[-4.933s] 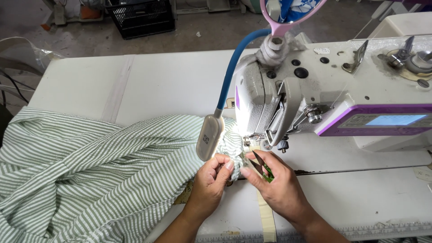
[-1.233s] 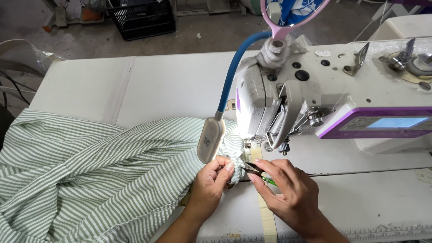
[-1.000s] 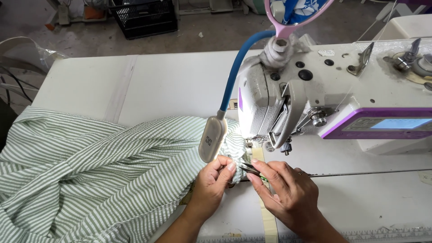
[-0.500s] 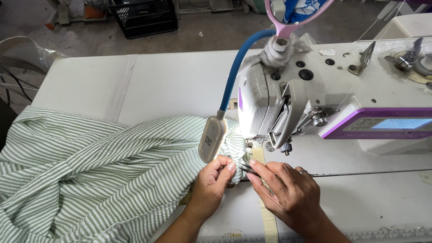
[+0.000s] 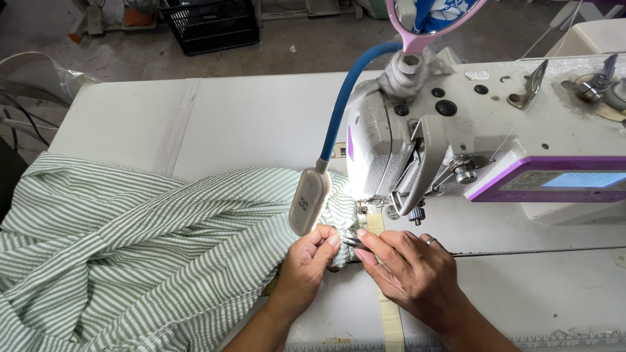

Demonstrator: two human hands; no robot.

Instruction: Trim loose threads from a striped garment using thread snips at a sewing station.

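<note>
Striped green fabric heaps beside both hands; lamp overhangs them.

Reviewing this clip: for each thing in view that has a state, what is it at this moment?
Left hand: grip closed, pinching the striped fabric's edge.
Right hand: grip closed on a small metal tool, tip at the fabric.
Striped fabric: bunched in folds on the table, one end by the needle.
Work lamp: lit, pointing down.
Sewing machine: display panel glowing.
Crate: on the floor.
</note>
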